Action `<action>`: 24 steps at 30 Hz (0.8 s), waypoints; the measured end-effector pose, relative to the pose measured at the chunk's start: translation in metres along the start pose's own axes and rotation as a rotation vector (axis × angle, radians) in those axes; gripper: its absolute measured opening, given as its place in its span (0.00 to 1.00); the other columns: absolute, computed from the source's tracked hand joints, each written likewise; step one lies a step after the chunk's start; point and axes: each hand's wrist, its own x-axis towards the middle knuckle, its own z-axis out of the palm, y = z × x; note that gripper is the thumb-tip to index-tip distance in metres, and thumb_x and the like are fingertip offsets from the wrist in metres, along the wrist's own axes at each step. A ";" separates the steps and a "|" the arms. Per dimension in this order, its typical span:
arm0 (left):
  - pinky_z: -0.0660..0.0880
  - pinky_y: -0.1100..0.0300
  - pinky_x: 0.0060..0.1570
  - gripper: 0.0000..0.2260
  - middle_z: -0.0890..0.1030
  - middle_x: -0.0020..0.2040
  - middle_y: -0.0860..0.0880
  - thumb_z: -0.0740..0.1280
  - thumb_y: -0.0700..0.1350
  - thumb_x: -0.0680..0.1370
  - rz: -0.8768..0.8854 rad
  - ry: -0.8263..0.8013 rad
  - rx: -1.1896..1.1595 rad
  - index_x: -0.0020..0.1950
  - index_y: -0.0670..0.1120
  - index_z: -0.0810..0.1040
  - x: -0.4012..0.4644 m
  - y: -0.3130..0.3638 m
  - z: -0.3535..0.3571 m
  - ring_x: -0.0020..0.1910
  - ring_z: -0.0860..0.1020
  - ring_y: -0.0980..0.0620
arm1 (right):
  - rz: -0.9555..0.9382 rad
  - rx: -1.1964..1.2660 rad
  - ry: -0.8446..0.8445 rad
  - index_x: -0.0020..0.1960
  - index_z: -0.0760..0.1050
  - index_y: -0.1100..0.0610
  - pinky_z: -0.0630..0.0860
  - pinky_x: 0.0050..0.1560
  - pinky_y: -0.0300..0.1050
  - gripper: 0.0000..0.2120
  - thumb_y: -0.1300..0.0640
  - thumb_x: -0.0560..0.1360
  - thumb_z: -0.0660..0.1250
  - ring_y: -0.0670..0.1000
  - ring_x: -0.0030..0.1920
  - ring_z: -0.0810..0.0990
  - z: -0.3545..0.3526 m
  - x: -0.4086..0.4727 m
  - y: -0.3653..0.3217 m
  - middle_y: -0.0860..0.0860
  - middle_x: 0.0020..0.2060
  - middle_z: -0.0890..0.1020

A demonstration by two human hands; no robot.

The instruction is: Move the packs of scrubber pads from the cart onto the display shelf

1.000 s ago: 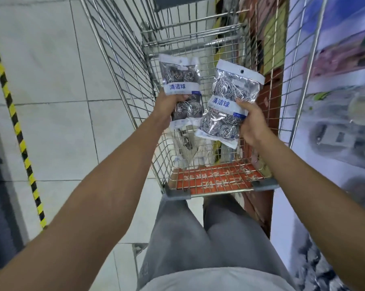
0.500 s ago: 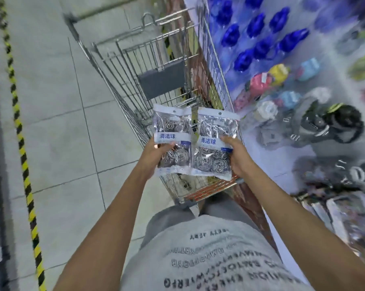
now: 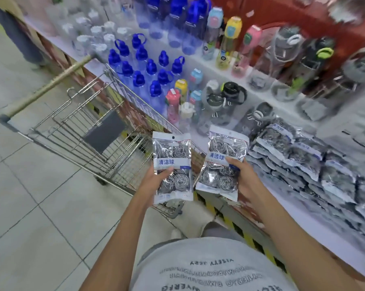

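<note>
Holding one pack of steel scrubber pads in each hand, the person stands between the wire cart (image 3: 89, 131) and the display shelf (image 3: 198, 133). The left hand (image 3: 156, 181) has a closed grip on the left pack (image 3: 172, 168), thumb across its front below the blue-lettered label band, and the pack stands nearly upright over the near end of the cart. The right hand (image 3: 245, 179) grips the right pack (image 3: 222, 162) in the same way, thumb on the front near the label; this pack tilts slightly to the right and hangs over the front edge of the shelf, not resting on it. The two packs are close side by side but apart. On the shelf, just to the right of the right pack, lie overlapping rows of stacked scrubber packs (image 3: 299, 162) of the same kind, blurred toward the right edge. Behind them on the shelf stand blue-capped bottles (image 3: 143, 68), a few coloured bottles (image 3: 178, 95) and dark-lidded bottles (image 3: 225, 101). The cart stands on the tiled floor (image 3: 30, 196) against the shelf's front edge, its handle (image 3: 45, 89) pointing away to the upper left. A grey printed shirt (image 3: 208, 267) fills the bottom of the view.
</note>
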 end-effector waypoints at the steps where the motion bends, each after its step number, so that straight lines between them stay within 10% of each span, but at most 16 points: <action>1: 0.73 0.38 0.68 0.17 0.82 0.64 0.50 0.78 0.54 0.72 -0.002 -0.036 0.025 0.59 0.57 0.80 -0.006 0.001 0.013 0.66 0.77 0.46 | 0.005 0.025 0.030 0.69 0.73 0.58 0.73 0.68 0.63 0.44 0.46 0.60 0.87 0.63 0.59 0.83 -0.015 -0.011 0.001 0.59 0.58 0.85; 10: 0.68 0.47 0.72 0.23 0.81 0.65 0.51 0.76 0.56 0.73 0.020 -0.286 0.206 0.65 0.50 0.79 -0.033 -0.023 0.132 0.69 0.75 0.47 | -0.044 0.245 0.312 0.69 0.75 0.60 0.81 0.32 0.43 0.40 0.44 0.63 0.83 0.57 0.50 0.83 -0.159 -0.102 0.029 0.57 0.57 0.83; 14: 0.61 0.41 0.78 0.42 0.70 0.77 0.49 0.78 0.63 0.69 0.003 -0.399 0.254 0.78 0.48 0.69 -0.060 -0.049 0.196 0.76 0.67 0.46 | -0.073 0.330 0.430 0.73 0.71 0.56 0.80 0.59 0.64 0.51 0.42 0.57 0.87 0.61 0.59 0.84 -0.236 -0.143 0.063 0.56 0.60 0.84; 21: 0.78 0.57 0.51 0.16 0.79 0.59 0.52 0.75 0.47 0.77 -0.092 -0.460 0.313 0.62 0.49 0.77 -0.136 -0.095 0.316 0.60 0.78 0.51 | -0.059 0.369 0.504 0.65 0.77 0.51 0.73 0.66 0.73 0.43 0.37 0.56 0.85 0.62 0.60 0.83 -0.363 -0.214 0.113 0.54 0.59 0.85; 24: 0.79 0.59 0.46 0.16 0.87 0.54 0.48 0.79 0.48 0.73 -0.073 -0.507 0.336 0.58 0.49 0.82 -0.146 -0.122 0.357 0.50 0.84 0.58 | -0.064 0.368 0.571 0.59 0.77 0.52 0.76 0.65 0.66 0.25 0.45 0.68 0.81 0.60 0.58 0.83 -0.388 -0.251 0.106 0.55 0.56 0.86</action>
